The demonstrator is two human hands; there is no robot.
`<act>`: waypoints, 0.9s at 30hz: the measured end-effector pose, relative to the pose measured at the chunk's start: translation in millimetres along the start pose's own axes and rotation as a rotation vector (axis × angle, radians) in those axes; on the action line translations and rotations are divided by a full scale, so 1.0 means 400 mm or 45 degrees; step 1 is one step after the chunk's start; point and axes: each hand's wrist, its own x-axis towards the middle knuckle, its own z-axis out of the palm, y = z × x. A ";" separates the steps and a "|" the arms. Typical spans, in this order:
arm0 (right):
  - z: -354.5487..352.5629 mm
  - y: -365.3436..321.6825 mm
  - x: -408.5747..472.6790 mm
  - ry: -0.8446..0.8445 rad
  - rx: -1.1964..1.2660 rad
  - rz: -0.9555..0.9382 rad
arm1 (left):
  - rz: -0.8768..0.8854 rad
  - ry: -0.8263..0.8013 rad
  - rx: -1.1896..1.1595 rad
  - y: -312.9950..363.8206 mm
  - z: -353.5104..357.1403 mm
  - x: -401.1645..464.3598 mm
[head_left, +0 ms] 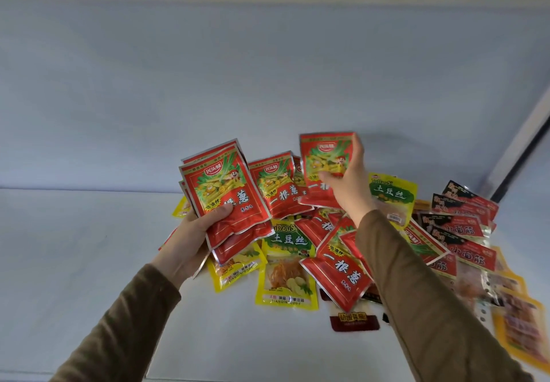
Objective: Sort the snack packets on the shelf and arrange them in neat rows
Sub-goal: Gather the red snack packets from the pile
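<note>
Head view: our left hand (pixel 190 237) clamps a fanned stack of red packets (pixel 229 200), thumb across the lower face, left of the pile (pixel 336 250) on the shelf (pixel 89 262). Right of the stack, our right hand (pixel 349 182) pinches one red packet (pixel 323 158) by its side edge, above the pile. We judge these light, floppy and slick foil, so gripping across the flat middle should stop them sliding apart.

Right of the brown-sleeved right forearm (pixel 416 286), orange packets (pixel 518 331) are blurred and cut by the frame edge. The forearm hides part of a red packet (pixel 342 274); the dark label (pixel 354 320) beside it is illegible.
</note>
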 end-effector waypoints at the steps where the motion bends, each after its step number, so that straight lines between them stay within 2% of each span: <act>1: 0.008 -0.013 0.001 -0.087 0.146 -0.003 | 0.010 0.005 -0.004 0.002 -0.001 -0.003; 3: 0.045 -0.034 0.001 -0.277 0.302 0.049 | 0.026 0.013 -0.016 0.007 -0.003 -0.007; 5: 0.098 -0.038 -0.007 -0.396 0.286 0.131 | 0.034 0.016 -0.025 0.009 -0.006 -0.011; 10: 0.193 0.005 -0.009 -0.386 -0.392 0.242 | 0.032 0.032 -0.014 0.007 -0.024 -0.019; 14: 0.222 0.006 -0.001 -0.459 -0.508 0.234 | 0.054 0.049 0.011 0.004 -0.050 -0.023; 18: 0.233 -0.007 -0.003 -0.440 -0.213 0.189 | 0.063 0.086 0.014 -0.004 -0.063 -0.022; 22: 0.220 -0.019 -0.011 -0.439 -0.049 0.059 | 0.075 0.125 0.021 -0.009 -0.071 -0.016; 27: 0.109 -0.084 0.006 -0.358 0.492 0.072 | 0.073 0.135 0.067 -0.012 -0.075 -0.011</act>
